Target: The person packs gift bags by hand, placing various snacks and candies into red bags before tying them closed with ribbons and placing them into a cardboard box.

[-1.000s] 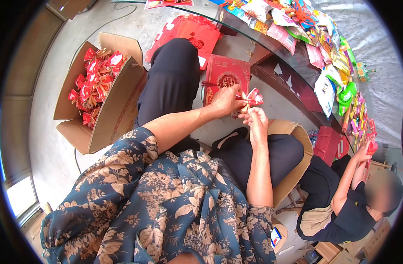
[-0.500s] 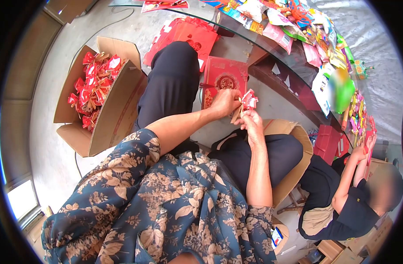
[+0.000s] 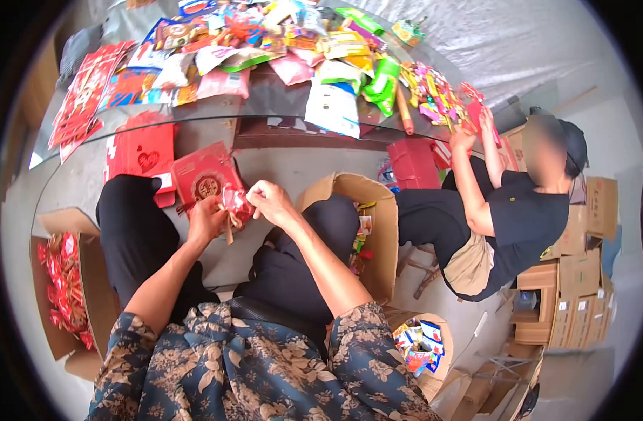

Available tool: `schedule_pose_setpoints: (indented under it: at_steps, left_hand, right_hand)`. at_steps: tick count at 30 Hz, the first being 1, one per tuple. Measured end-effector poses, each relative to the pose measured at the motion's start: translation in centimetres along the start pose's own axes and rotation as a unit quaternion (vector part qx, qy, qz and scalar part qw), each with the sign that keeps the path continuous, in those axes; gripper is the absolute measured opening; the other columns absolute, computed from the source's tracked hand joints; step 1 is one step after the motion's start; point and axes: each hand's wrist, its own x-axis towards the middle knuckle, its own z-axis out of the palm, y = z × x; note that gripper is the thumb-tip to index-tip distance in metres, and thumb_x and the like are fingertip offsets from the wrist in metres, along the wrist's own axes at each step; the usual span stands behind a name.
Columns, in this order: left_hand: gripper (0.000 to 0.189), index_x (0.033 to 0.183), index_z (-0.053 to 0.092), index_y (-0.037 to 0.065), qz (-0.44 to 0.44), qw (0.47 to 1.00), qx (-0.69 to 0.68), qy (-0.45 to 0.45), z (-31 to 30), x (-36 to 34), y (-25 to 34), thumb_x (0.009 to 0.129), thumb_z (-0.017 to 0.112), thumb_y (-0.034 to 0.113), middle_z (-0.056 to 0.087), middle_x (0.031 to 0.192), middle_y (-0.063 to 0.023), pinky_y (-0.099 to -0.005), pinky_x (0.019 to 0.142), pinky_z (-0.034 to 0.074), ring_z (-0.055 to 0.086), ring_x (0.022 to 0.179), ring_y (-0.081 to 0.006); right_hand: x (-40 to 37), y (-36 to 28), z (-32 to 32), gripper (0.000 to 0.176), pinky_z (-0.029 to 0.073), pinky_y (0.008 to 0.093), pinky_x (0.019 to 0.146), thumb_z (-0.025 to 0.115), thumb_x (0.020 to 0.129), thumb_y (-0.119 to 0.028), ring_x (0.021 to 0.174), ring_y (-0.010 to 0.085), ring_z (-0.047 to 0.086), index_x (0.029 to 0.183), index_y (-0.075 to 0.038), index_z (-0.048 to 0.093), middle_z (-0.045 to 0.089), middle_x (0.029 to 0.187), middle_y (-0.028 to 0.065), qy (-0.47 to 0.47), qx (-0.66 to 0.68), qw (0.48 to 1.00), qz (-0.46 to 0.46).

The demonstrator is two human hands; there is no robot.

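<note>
A small shiny red-and-white gift pouch with tan ribbon ends hangs between my hands, above my knees. My left hand is closed round the gathered, ribboned part of it. At the pouch's right edge, my right hand is pinched, its fingertips touching the pouch; the exact bit between them is too small to make out. Just behind lies a red box with a round gold emblem. Similar red pouches fill an open cardboard box at my left.
Ahead, a glass-topped table bears many snack packets and flat red bags. A cardboard box with sweets stands by my right knee, another carton behind it. To the right sits a co-worker, hands at the table.
The view has turned to the right, showing more of the table and the co-worker. Both hands remain at the pouch; my right hand has shifted from below it to its right edge.
</note>
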Motion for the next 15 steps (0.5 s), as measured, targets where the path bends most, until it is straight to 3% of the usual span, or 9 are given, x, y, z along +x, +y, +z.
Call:
schedule_pose_setpoints:
  at_steps: [3,5,7,9,15]
  left_hand:
    - [0.017,0.094,0.066,0.003,0.013,0.999,0.033,0.006,-0.6,-0.7,0.2,0.078,0.062,0.005,0.067,0.069,-0.0078,-0.0278,0.043,0.043,0.058,0.052,-0.0113]
    - [0.016,0.093,0.066,0.003,0.045,0.998,0.039,0.025,-0.2,-0.6,0.2,0.077,0.061,0.004,0.066,0.068,-0.0073,-0.0275,0.046,0.045,0.060,0.054,-0.0115]
    - [0.016,0.091,0.065,0.002,0.092,0.993,0.043,0.054,0.2,-0.6,0.3,0.076,0.060,0.001,0.066,0.065,-0.0065,-0.0264,0.051,0.047,0.061,0.057,-0.0108]
    - [0.015,0.089,0.066,0.001,0.105,0.993,0.026,0.052,0.5,-0.6,0.6,0.076,0.059,0.000,0.065,0.064,-0.0057,-0.0254,0.055,0.047,0.061,0.059,-0.0081]
    - [0.015,0.090,0.066,0.002,0.097,0.993,0.047,0.042,1.2,-0.2,0.4,0.076,0.061,0.001,0.061,0.058,-0.0025,-0.0253,0.050,0.043,0.054,0.051,-0.0058]
  right_hand:
    - [0.3,-0.3,-1.7,0.014,0.043,0.0261,0.051,0.057,0.089,-0.019,0.059,0.0104,0.061,0.093,-0.006,0.060,0.067,0.083,0.0050,0.028,0.088,0.996,-0.002]
    - [0.9,2.4,-1.2,0.017,0.042,0.0236,0.049,0.056,0.090,-0.022,0.059,0.0107,0.062,0.094,-0.006,0.060,0.067,0.084,0.0044,0.038,0.163,0.985,0.038]
    - [0.8,3.6,-0.5,0.016,0.042,0.0236,0.048,0.056,0.091,-0.022,0.059,0.0109,0.062,0.093,-0.007,0.060,0.067,0.083,0.0038,0.035,0.152,0.982,0.106]
    - [0.9,3.9,0.3,0.016,0.044,0.0250,0.047,0.057,0.091,-0.022,0.060,0.0107,0.063,0.093,-0.007,0.060,0.066,0.081,0.0043,0.035,0.093,0.995,0.017]
    - [0.7,3.4,1.0,0.019,0.042,0.0260,0.046,0.059,0.092,-0.025,0.053,0.0091,0.058,0.091,-0.006,0.061,0.063,0.066,0.0027,0.049,0.088,0.995,0.008]
